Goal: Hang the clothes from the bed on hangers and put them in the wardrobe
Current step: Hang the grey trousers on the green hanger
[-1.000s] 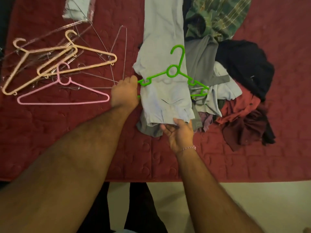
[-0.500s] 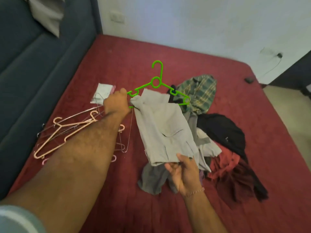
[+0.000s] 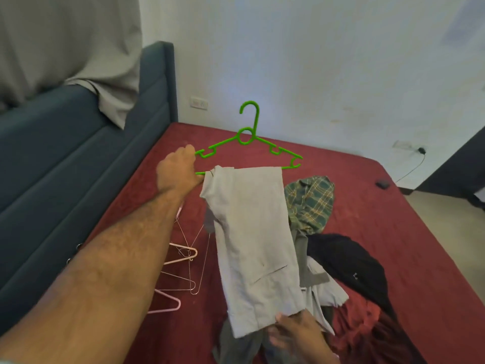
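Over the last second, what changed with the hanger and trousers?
The left hand lifted the green hanger off the bed, so the grey trousers now hang from its bar. The right hand still holds their lower edge. Remaining clothes and spare hangers stayed put.

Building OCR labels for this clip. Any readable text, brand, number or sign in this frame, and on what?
None readable.
green hanger: no lettering visible.
grey trousers, draped over the hanger bar: no tag or print visible.
black garment: one small pale mark, too small to read.
plaid shirt: pattern only, no text.
wall socket: no legible marking.
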A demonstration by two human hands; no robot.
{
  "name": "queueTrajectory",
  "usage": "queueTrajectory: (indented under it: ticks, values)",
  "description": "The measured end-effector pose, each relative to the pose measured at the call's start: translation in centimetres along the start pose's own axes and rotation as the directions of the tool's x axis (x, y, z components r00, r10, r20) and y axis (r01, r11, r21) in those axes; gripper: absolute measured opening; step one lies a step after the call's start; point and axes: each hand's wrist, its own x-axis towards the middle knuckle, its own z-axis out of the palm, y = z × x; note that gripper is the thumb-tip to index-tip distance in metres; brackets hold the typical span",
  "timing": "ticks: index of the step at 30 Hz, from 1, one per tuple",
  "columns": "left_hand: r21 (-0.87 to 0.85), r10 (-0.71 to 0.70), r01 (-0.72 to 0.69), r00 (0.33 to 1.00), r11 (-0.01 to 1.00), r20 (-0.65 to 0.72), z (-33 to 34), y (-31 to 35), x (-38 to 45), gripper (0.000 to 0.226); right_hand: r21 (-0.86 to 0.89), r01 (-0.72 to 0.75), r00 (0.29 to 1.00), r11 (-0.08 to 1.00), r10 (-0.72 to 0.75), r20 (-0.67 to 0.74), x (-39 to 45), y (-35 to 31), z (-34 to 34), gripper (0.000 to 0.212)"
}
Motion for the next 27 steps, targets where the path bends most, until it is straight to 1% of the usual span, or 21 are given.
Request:
queueTrajectory:
  ticks: [1,2,3,4,5,7,9,10,11,12,13,15,17,18,19,21,23,24,25,26,27]
  values:
    - [-0.008,0.036,-0.036,0.999,0.999,-0.019,-0.6,0.0,-0.1,0.054,-0.241,0.071,0.995,0.968,-0.086,-0.053,0.7,-0.2,-0.3,0.047]
    - [-0.013,0.064,-0.065,0.997,0.998,-0.042,-1.2,0.1,-0.2,0.054,-0.434,0.141,0.976,0.89,-0.198,-0.09,1.4,-1.0,-0.5,0.053]
    - [-0.016,0.092,-0.093,0.994,0.996,-0.06,-1.6,0.1,-0.4,0.055,-0.544,0.203,0.946,0.814,-0.307,-0.107,2.0,-2.3,-0.5,0.055]
    - [-0.017,0.12,-0.122,0.99,0.992,-0.073,-1.9,0.0,-0.5,0.054,-0.631,0.269,0.893,0.727,-0.433,-0.119,2.5,-4.4,-0.3,0.054]
    - [-0.012,0.152,-0.153,0.985,0.988,-0.076,-2.2,0.0,-0.7,0.054,-0.709,0.352,0.805,0.611,-0.584,-0.103,2.8,-7.0,0.2,0.052]
    - [0.016,0.219,-0.218,0.973,0.976,-0.066,-2.7,0.1,-1.2,0.053,-0.8,0.506,0.565,0.323,-0.825,0.024,2.6,-13.2,1.8,0.047]
    - [0.027,0.26,-0.259,0.963,0.966,-0.07,-3.4,0.2,-1.7,0.055,-0.821,0.571,0.361,0.013,-0.902,0.238,2.6,-19.2,3.5,0.048]
    - [0.017,0.267,-0.266,0.96,0.964,-0.082,-3.9,0.3,-1.8,0.056,-0.829,0.55,0.33,-0.104,-0.884,0.33,2.7,-21.6,4.4,0.053]
    - [0.002,0.264,-0.265,0.96,0.964,-0.097,-4.3,0.3,-1.8,0.056,-0.842,0.499,0.333,-0.206,-0.851,0.405,3.1,-23.5,5.3,0.058]
    - [-0.013,0.253,-0.256,0.96,0.967,-0.118,-4.9,0.2,-1.6,0.055,-0.857,0.43,0.357,-0.285,-0.818,0.451,3.5,-25.1,5.9,0.063]
    - [-0.026,0.238,-0.243,0.962,0.97,-0.136,-5.5,0.2,-1.4,0.052,-0.868,0.369,0.394,-0.333,-0.789,0.471,4.0,-26.4,6.4,0.066]
    - [-0.051,0.226,-0.238,0.958,0.97,-0.174,-6.9,0.0,-0.7,0.046,-0.887,0.304,0.478,-0.347,-0.75,0.457,4.6,-28.3,7.3,0.058]
    - [-0.081,0.26,-0.277,0.949,0.957,-0.176,-8.0,-0.5,0.0,0.045,-0.91,0.283,0.573,-0.303,-0.707,0.414,4.1,-30.2,7.8,0.033]
    - [-0.09,0.28,-0.297,0.946,0.951,-0.166,-8.5,-0.7,0.3,0.045,-0.919,0.267,0.616,-0.289,-0.682,0.394,3.8,-30.8,8.0,0.025]
    - [-0.082,0.293,-0.308,0.943,0.948,-0.156,-8.8,-0.8,0.5,0.044,-0.922,0.256,0.633,-0.291,-0.67,0.387,3.5,-31.3,8.1,0.022]
    - [-0.015,0.244,-0.249,0.959,0.968,-0.146,-9.0,-0.6,0.9,0.043,-0.913,0.242,0.613,-0.328,-0.677,0.406,3.1,-31.5,8.5,0.02]
    - [0.012,0.096,-0.095,0.988,0.995,-0.121,-8.6,-0.2,0.8,0.07,-0.912,0.247,0.58,-0.328,-0.704,0.41,3.0,-31.1,9.2,0.018]
    - [-0.047,0.006,-0.012,0.992,0.999,-0.125,-8.7,0.3,0.1,0.084,-0.914,0.251,0.577,-0.318,-0.709,0.405,2.9,-30.9,9.5,0.017]
    - [-0.13,-0.071,0.05,0.983,0.99,-0.168,-8.7,0.9,-0.8,0.09,-0.917,0.253,0.581,-0.307,-0.71,0.398,2.9,-30.8,9.7,0.016]
    - [-0.211,-0.118,0.067,0.963,0.975,-0.241,-8.5,1.3,-1.7,0.085,-0.921,0.254,0.589,-0.296,-0.708,0.39,2.9,-30.6,9.7,0.016]
    - [-0.274,-0.141,0.052,0.938,0.96,-0.317,-8.3,1.7,-2.6,0.072,-0.922,0.257,0.59,-0.289,-0.709,0.387,3.0,-30.4,9.7,0.016]
